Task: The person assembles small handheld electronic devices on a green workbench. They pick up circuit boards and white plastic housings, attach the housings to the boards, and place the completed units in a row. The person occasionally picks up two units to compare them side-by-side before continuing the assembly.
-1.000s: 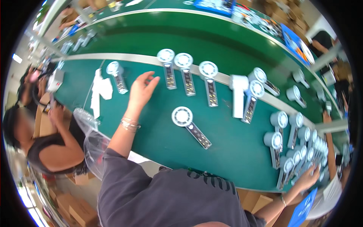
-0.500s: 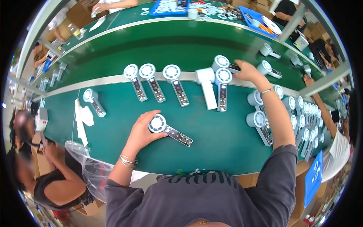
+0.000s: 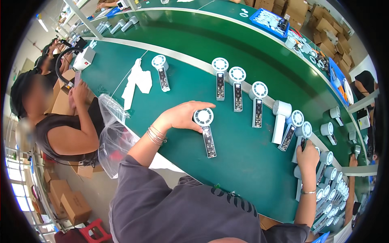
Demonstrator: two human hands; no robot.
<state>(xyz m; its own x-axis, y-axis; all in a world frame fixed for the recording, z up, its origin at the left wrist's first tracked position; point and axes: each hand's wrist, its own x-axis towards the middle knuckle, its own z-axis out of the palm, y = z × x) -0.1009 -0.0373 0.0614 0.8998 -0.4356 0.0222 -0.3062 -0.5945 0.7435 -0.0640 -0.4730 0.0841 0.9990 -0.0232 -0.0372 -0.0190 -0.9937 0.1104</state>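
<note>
Spanning the view from upper left to lower right, a green workbench [image 3: 243,158] carries pale blue, round-headed devices, with a light rail [image 3: 190,62] along its far side. A co-worker in a dark sleeveless top [image 3: 69,133] is at the left, beside a clear plastic bag [image 3: 109,135] that hangs at the bench's near edge. Brown cartons [image 3: 77,206] stand on the floor below. Beyond the rail, a blue tray [image 3: 269,22] holds small pale parts. A white box [image 3: 84,58] with a black hose sits toward the bench's left end, and white cloth or paper [image 3: 137,81] lies nearer the middle.

The person's left hand [image 3: 184,115] curls around the head of the near device [image 3: 203,117], thumb low and fingers above; its handle points toward the person. The right hand [image 3: 308,156] is closed about the handle of another device [image 3: 304,129], next to a crowded group of devices [image 3: 326,158] on the right. Between the two hands, beyond them, a loose row of devices [image 3: 237,74] reaches along the rail; one there shows only a plain handle. A lone device [image 3: 160,62] lies right of the white cloth or paper. Smallest are the dark circuit boards [image 3: 208,141] in the open handles.
</note>
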